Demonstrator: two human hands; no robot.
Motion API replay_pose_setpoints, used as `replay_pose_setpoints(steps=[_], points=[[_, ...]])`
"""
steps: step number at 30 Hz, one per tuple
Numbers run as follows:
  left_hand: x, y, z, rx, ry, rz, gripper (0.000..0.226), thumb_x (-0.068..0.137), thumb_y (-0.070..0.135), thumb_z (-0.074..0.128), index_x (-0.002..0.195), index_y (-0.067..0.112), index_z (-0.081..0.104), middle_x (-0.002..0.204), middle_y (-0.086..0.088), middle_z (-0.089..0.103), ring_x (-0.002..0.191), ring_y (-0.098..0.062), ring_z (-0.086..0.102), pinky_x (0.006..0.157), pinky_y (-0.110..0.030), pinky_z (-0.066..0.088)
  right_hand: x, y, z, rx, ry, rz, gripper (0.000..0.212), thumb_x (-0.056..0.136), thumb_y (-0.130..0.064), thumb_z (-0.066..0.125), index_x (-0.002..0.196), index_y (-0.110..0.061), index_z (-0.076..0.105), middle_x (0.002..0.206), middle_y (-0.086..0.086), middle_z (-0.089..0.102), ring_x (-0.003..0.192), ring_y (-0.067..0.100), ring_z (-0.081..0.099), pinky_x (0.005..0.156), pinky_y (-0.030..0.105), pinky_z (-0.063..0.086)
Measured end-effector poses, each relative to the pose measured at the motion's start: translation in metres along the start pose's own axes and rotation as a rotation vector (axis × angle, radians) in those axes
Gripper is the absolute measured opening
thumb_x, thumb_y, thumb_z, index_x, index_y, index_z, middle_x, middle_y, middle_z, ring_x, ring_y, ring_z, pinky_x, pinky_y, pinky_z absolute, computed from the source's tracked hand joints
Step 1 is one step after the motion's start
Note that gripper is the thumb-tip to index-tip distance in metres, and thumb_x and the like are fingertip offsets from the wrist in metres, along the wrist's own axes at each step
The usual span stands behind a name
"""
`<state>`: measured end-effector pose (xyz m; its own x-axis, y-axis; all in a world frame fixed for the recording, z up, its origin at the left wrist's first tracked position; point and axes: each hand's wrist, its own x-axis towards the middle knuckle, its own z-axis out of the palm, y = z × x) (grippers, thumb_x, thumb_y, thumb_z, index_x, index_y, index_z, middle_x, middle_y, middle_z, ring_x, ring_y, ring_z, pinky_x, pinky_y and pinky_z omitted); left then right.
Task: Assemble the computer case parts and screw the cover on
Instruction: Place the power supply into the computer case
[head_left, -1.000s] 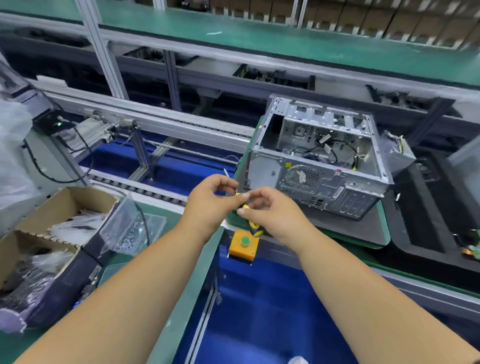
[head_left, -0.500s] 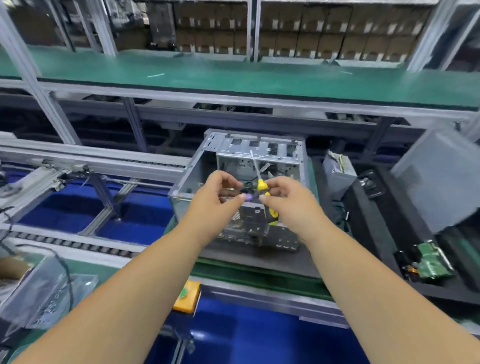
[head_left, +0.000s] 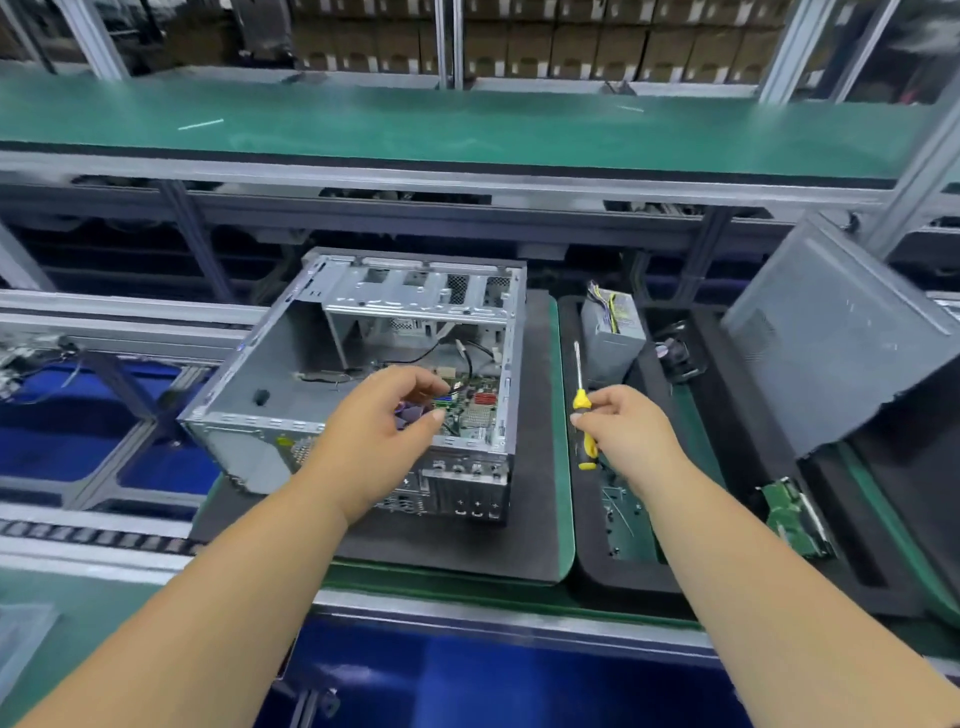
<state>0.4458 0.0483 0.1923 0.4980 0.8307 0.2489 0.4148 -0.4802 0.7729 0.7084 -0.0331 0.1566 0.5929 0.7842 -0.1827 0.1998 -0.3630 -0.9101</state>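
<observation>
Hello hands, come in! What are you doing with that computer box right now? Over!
Right hand grips the screwdriver, shaft up. Left hand curled over the open computer case; what it holds is unclear. Side cover off, leaning at right. Nothing blocking.

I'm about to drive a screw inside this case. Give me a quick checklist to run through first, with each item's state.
1. Screwdriver gripped by right hand: ok.
2. Screw held in left hand: cannot tell, its fingers are curled over something small.
3. Computer case open on top: ok.
4. Case resting flat on the dark mat: ok.
5. Screwdriver tip at a screw hole: not ok, it is outside the case, pointing up.
</observation>
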Motion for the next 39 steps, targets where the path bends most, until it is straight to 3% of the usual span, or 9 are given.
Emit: replay_pose_setpoints(steps=[2,4,11,14,17,24,30,33,39], points=[[0.004,-0.004,0.000,0.004,-0.002,0.003,0.022,0.089,0.017,0.066,0.102,0.036,0.064,0.107,0.016,0.061,0.094,0.002,0.056,0.075,-0.002,0.039,0.009,0.017,0.002,-0.075,-0.011,0.052,0.001,0.085,-0.008,0.066,0.084,-0.008,0.065,0.061,0.009,0.058,0.050,0.018,0.053,0.050,0.037,0.059],[0.011,-0.009,-0.001,0.010,-0.011,0.014,0.022,0.089,0.016,0.066,0.102,0.034,0.065,0.106,0.016,0.062,0.096,0.002,0.056,0.078,-0.007,0.041,0.016,0.033,0.005,-0.147,-0.007,0.110,0.003,0.085,-0.009,0.066,0.085,-0.006,0.065,0.059,0.009,0.058,0.051,0.019,0.052,0.048,0.034,0.058],[0.039,-0.025,-0.006,0.018,-0.048,-0.032,0.020,0.088,0.016,0.065,0.101,0.032,0.066,0.100,0.009,0.063,0.096,-0.012,0.062,0.089,-0.041,0.052,0.028,0.062,0.021,-0.346,-0.019,0.254,0.021,0.085,-0.009,0.068,0.066,-0.011,0.059,0.054,0.007,0.054,0.049,0.022,0.052,0.052,0.042,0.061],[0.046,-0.031,-0.008,-0.009,-0.059,-0.041,0.022,0.088,0.017,0.065,0.097,0.037,0.066,0.098,0.013,0.063,0.095,-0.010,0.062,0.085,-0.041,0.055,0.029,0.065,0.029,-0.435,0.000,0.289,0.022,0.085,-0.012,0.068,0.068,-0.015,0.054,0.057,0.006,0.059,0.044,0.018,0.057,0.053,0.037,0.061],[0.050,-0.036,-0.008,-0.028,-0.078,-0.048,0.020,0.088,0.018,0.065,0.097,0.036,0.066,0.099,0.014,0.063,0.095,-0.009,0.063,0.084,-0.042,0.056,0.030,0.067,0.034,-0.537,-0.009,0.287,0.017,0.084,-0.014,0.067,0.071,-0.016,0.057,0.052,0.000,0.057,0.034,0.007,0.051,0.030,0.014,0.035],[0.055,-0.042,-0.007,-0.033,-0.111,-0.056,0.021,0.088,0.019,0.065,0.096,0.039,0.065,0.097,0.014,0.064,0.093,-0.010,0.064,0.084,-0.041,0.056,0.026,0.070,0.037,-0.633,-0.010,0.298,0.010,0.085,-0.021,0.068,0.088,-0.018,0.058,0.073,-0.001,0.066,0.056,0.013,0.064,0.046,0.024,0.040],[0.056,-0.040,-0.001,-0.020,-0.122,-0.046,0.024,0.086,0.021,0.065,0.095,0.044,0.064,0.094,0.017,0.064,0.090,-0.009,0.064,0.084,-0.043,0.055,0.028,0.072,0.033,-0.643,-0.027,0.306,0.021,0.083,-0.020,0.067,0.100,-0.008,0.068,0.069,0.001,0.068,0.061,0.017,0.064,0.052,0.027,0.046],[0.057,-0.035,0.002,-0.044,-0.107,-0.043,0.024,0.087,0.019,0.066,0.094,0.042,0.065,0.093,0.017,0.064,0.086,-0.006,0.064,0.084,-0.041,0.055,0.028,0.069,0.027,-0.684,-0.042,0.283,0.034,0.085,-0.025,0.067,0.112,-0.003,0.067,0.097,0.011,0.072,0.086,0.026,0.068,0.074,0.037,0.054],[0.059,-0.016,0.012,-0.060,-0.066,0.006,0.020,0.088,0.018,0.066,0.094,0.038,0.066,0.095,0.019,0.063,0.083,-0.001,0.061,0.078,-0.027,0.050,0.031,0.058,-0.002,-0.549,-0.004,0.191,0.028,0.089,-0.033,0.068,0.113,-0.023,0.059,0.102,-0.002,0.066,0.085,0.018,0.063,0.078,0.033,0.052]])
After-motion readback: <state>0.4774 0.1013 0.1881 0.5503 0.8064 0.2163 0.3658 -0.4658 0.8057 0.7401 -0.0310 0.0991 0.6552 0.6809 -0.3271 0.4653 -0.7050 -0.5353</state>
